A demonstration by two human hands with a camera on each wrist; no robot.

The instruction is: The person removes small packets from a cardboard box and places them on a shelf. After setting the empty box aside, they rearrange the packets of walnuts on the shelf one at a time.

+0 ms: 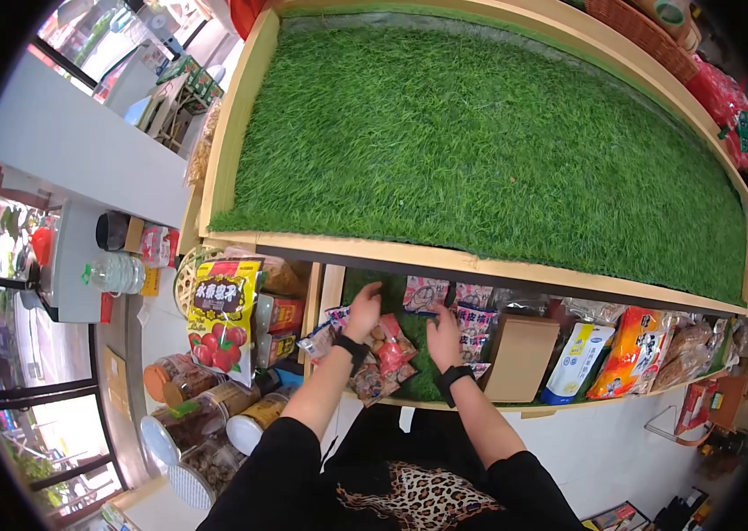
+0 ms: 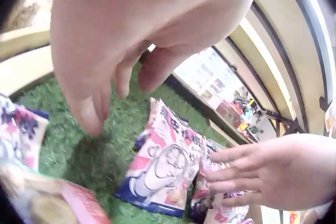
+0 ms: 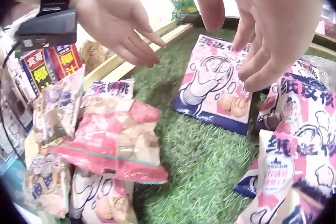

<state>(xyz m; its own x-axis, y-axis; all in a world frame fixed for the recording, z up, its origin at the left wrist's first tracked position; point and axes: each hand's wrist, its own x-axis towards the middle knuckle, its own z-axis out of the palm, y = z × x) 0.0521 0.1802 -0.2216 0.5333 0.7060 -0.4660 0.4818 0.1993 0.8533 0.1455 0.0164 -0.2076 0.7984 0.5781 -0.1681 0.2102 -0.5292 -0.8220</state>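
My left hand (image 1: 363,311) hovers over the green grass mat of the lower shelf, its fingers pointing loosely downward and holding nothing. Close by it is a pile of snack packets, with a pink-and-clear packet (image 3: 113,148) on top. A pink and white walnut packet (image 3: 212,85) with a dark blue edge lies flat on the mat between the hands. Over that packet's right side are the fingers of my right hand (image 1: 443,336), extended with no packet gripped. Several similar walnut packets (image 3: 286,171) are stacked just right of it.
A brown cardboard box (image 1: 520,358), a white and blue pouch (image 1: 579,363) and an orange bag (image 1: 629,354) stand farther right. The wooden-edged upper shelf (image 1: 480,257) overhangs the lower one. At left are a yellow plum bag (image 1: 219,319) and several lidded jars (image 1: 206,416).
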